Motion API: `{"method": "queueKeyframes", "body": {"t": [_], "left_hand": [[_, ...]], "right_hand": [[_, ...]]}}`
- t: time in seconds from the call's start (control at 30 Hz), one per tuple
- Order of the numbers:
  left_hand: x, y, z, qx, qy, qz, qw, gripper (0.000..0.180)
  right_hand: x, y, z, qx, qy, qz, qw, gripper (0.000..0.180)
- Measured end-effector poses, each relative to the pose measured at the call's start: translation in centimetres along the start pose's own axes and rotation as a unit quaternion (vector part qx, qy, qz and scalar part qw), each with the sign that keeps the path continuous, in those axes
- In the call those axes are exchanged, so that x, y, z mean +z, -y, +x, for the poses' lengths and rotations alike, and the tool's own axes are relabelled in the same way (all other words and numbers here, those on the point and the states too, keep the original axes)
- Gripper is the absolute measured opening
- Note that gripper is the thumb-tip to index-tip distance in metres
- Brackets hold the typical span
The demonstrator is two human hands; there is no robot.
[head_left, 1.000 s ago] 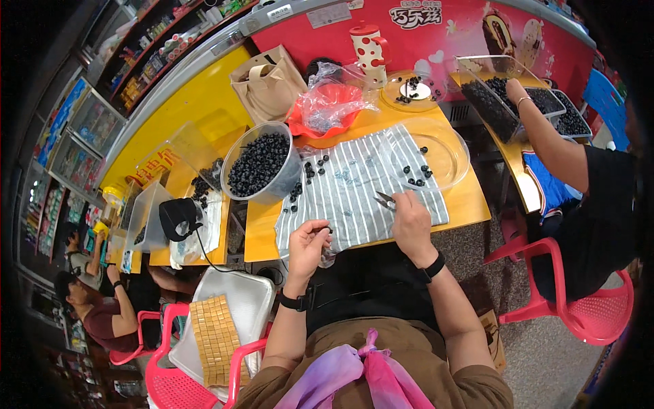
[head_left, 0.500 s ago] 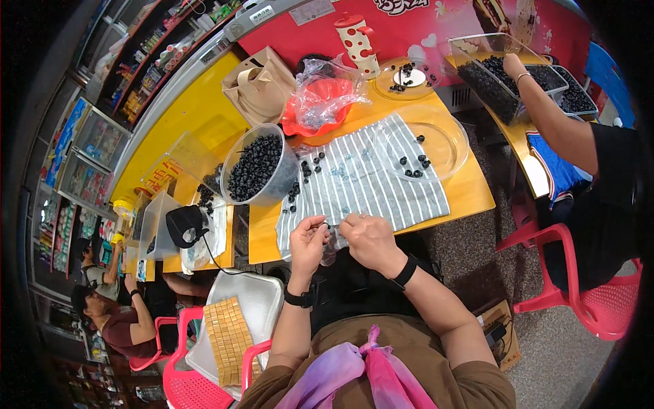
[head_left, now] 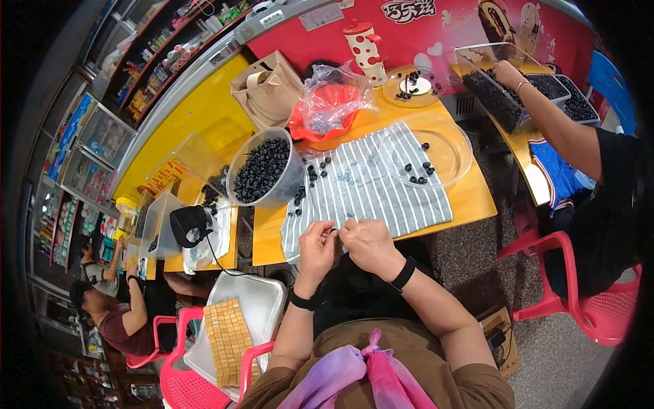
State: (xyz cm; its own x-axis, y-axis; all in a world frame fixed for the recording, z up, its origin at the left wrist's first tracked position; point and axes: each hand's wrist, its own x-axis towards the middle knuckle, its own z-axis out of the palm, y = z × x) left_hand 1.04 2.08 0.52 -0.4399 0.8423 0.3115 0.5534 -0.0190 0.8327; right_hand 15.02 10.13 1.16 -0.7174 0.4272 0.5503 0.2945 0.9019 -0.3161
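Observation:
At the near edge of a striped grey-and-white cloth (head_left: 381,198), my left hand (head_left: 317,249) is closed, its thumb and fingertips pinched together. Whatever is in that pinch is too small and covered to name. Close beside it, my right hand (head_left: 370,247) is curled with its knuckles up, so its fingertips are hidden. A clear tub (head_left: 294,178) heaped with small round black parts (head_left: 262,167) stands on the cloth's left side. Several loose black parts lie next to the tub. A clear round lid (head_left: 446,153) on the right holds a few more, and small bluish clear bits (head_left: 349,177) lie mid-cloth.
Behind are a red scalloped bowl (head_left: 320,131) with plastic film, a beige bag (head_left: 266,92), a spotted tumbler (head_left: 365,54) and another clear lid (head_left: 411,102). A co-worker's arm (head_left: 555,126) reaches into a clear bin (head_left: 490,102) at right. A pink chair (head_left: 197,385) stands at left.
My hands have come slightly closer together, the left shifting to the right. The small dark piece seen at my left fingertips is now mostly hidden. The whole view has shifted slightly.

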Motion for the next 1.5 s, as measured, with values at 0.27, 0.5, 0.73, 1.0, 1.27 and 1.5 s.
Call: {"method": "queueKeyframes", "body": {"t": [0.27, 0.5, 0.73, 1.0, 1.27, 1.5], "left_hand": [[-0.2, -1.4, 0.9, 0.163, 0.027, 0.199, 0.966, 0.024], [-0.7, -1.6, 0.9, 0.152, 0.074, 0.166, 0.972, 0.023], [-2.6, -1.3, 1.3, 0.146, 0.13, 0.125, 0.973, 0.026], [-2.2, 0.0, 0.7, 0.195, 0.107, 0.156, 0.962, 0.018], [-1.6, 0.8, 0.2, 0.194, 0.059, 0.15, 0.968, 0.017], [-0.9, 0.8, -0.3, 0.184, 0.026, 0.154, 0.97, 0.016]], "right_hand": [[-1.4, 1.2, 1.7, -0.03, 0.049, -0.041, 0.998, 0.007], [-1.6, 1.3, 2.6, -0.062, 0.085, -0.061, 0.993, 0.008], [-1.6, 1.3, 2.4, -0.065, 0.098, -0.068, 0.991, 0.005], [-1.2, 1.7, 2.5, -0.048, 0.103, -0.069, 0.991, 0.005], [-0.9, 1.8, 2.7, -0.03, 0.113, -0.079, 0.99, 0.005], [-1.2, 2.4, 3.0, -0.01, 0.135, -0.099, 0.986, 0.006]]}}
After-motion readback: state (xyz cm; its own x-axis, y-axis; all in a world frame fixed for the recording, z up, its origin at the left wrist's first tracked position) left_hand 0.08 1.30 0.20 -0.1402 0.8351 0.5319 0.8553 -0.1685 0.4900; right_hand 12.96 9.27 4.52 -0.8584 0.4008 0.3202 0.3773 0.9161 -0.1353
